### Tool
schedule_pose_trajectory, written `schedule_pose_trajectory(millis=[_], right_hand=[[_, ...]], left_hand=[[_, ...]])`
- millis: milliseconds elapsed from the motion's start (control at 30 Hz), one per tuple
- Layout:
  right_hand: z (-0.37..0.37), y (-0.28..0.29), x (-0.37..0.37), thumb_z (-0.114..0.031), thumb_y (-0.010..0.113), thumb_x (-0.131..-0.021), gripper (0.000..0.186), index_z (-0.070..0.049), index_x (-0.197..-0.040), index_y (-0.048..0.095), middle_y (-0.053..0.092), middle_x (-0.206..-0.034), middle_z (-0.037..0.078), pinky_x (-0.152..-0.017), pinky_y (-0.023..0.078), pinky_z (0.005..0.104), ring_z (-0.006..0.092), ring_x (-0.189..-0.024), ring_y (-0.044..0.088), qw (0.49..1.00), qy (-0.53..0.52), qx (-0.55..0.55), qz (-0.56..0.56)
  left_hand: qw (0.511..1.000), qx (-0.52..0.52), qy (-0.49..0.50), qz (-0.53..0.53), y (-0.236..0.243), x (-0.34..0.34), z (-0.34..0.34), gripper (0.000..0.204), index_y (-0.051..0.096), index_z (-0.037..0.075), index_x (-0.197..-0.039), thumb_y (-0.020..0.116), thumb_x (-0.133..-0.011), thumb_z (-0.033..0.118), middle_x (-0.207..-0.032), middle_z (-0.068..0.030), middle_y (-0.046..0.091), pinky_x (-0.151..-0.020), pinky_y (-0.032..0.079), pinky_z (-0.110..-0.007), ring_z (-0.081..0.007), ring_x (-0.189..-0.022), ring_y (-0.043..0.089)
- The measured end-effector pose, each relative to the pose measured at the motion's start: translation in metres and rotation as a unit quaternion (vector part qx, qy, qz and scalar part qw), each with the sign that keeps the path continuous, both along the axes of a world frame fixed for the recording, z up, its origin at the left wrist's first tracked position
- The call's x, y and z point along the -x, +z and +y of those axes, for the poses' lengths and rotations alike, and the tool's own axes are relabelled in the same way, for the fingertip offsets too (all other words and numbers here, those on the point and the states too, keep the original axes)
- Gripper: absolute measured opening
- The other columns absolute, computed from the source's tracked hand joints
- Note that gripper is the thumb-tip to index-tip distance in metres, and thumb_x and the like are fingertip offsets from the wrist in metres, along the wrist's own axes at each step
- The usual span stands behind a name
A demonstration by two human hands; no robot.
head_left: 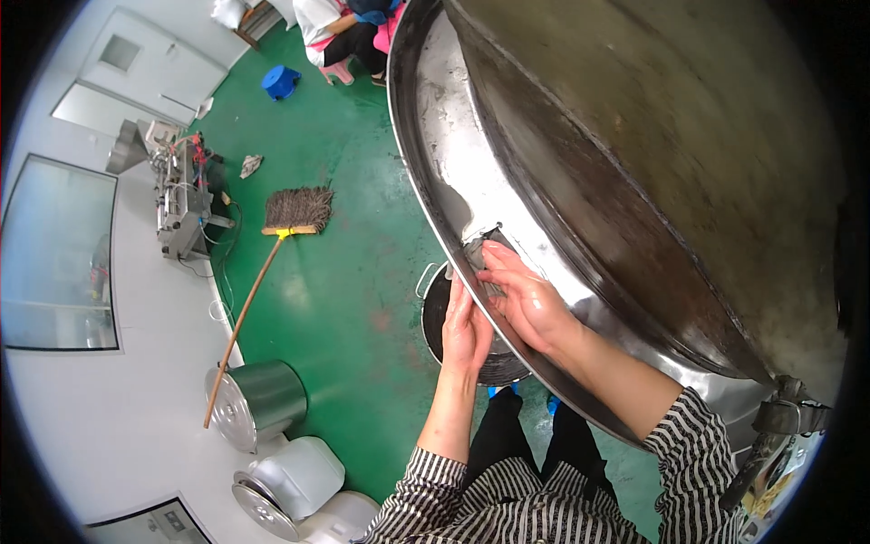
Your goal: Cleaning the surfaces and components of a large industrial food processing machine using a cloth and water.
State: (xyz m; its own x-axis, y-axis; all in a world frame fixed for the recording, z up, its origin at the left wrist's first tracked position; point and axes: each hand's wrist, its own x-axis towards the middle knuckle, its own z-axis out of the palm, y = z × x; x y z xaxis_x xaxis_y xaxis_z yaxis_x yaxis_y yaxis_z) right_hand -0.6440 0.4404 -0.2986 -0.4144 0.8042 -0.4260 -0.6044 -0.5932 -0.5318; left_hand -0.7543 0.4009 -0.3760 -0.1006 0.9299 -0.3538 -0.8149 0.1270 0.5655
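Note:
A big round steel vessel (pixel 458 150) tilts across the right side, its shiny inner wall streaked with dark residue. Inside its rim, my wet right hand (pixel 535 306) presses a crumpled grey cloth (pixel 475 254) against the metal, its fingers partly bent over it. My left hand (pixel 466 335) lies along the outer side of the same rim, fingers stretched upward and their tips partly hidden. Below both hands stands a dark-walled pot (pixel 434 325) with a side handle, on the floor near my feet.
On the green floor, a broom (pixel 297 213) leans against a lidded steel drum (pixel 276 399). A white plastic jerrycan (pixel 304 476) stands nearby. Along the left wall sits a metal machine (pixel 184 204) with cables. A blue stool (pixel 281 82) and a seated person (pixel 331 32) are farther off.

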Motion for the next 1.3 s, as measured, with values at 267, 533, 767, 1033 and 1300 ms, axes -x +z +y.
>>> schedule_pose_trajectory(millis=[267, 533, 767, 1033, 1300], right_hand=[[-0.006, 0.011, 0.001, -0.013, 0.047, -0.088, 0.039, -0.002, -0.126, 0.04, 0.04, -0.13, 0.011, -0.085, 0.037, 0.0302, 0.019, -0.11, 0.043, 0.995, -0.092, -0.002, -0.043], [0.005, 0.025, -0.021, -0.015, 0.055, -0.079, 0.031, -0.006, -0.108, 0.058, 0.052, -0.101, 0.011, -0.078, 0.038, 0.0362, 0.0249, -0.093, 0.048, 0.379, 0.083, -0.557, -0.734], [0.012, 0.014, -0.018, -0.025, 0.056, -0.079, 0.033, -0.009, -0.109, 0.058, 0.048, -0.085, 0.006, -0.072, 0.036, 0.0318, 0.0197, -0.083, 0.046, 0.274, 0.09, -0.56, -0.776], [0.015, 0.016, -0.014, -0.016, 0.054, -0.076, 0.033, 0.001, -0.104, 0.057, 0.049, -0.082, 0.005, -0.069, 0.037, 0.0307, 0.0194, -0.08, 0.047, 0.283, 0.123, -0.594, -0.743], [0.014, 0.008, -0.002, -0.013, 0.052, -0.072, 0.03, 0.001, -0.098, 0.058, 0.049, -0.08, 0.006, -0.067, 0.036, 0.0305, 0.0197, -0.078, 0.047, 0.233, 0.094, -0.576, -0.778]], left_hand=[[0.999, -0.012, -0.027, 0.032, 0.012, -0.008, 0.002, 0.035, 0.043, 0.011, -0.122, 0.051, -0.088, 0.008, -0.099, -0.0005, 0.054, -0.073, 0.047, -0.024, -0.0095, -0.084, 0.055], [0.991, 0.003, -0.132, 0.015, 0.032, -0.005, 0.005, 0.053, 0.023, -0.001, -0.137, 0.045, -0.089, 0.006, -0.138, -0.0081, 0.032, -0.105, 0.023, -0.029, -0.0154, -0.127, 0.03], [0.99, -0.059, -0.131, 0.005, 0.019, -0.011, 0.007, 0.054, 0.022, -0.001, -0.138, 0.045, -0.089, 0.005, -0.139, -0.0065, 0.031, -0.104, 0.024, -0.027, -0.0141, -0.126, 0.031], [0.986, -0.033, -0.143, 0.08, 0.011, 0.0, 0.008, 0.045, 0.033, -0.003, -0.133, 0.044, -0.094, 0.015, -0.13, -0.009, 0.042, -0.099, 0.032, -0.027, -0.0141, -0.118, 0.041], [0.981, -0.026, -0.11, 0.157, -0.005, -0.003, 0.009, 0.043, 0.036, -0.003, -0.13, 0.046, -0.093, 0.016, -0.129, -0.0074, 0.042, -0.099, 0.031, -0.026, -0.0129, -0.117, 0.039]])
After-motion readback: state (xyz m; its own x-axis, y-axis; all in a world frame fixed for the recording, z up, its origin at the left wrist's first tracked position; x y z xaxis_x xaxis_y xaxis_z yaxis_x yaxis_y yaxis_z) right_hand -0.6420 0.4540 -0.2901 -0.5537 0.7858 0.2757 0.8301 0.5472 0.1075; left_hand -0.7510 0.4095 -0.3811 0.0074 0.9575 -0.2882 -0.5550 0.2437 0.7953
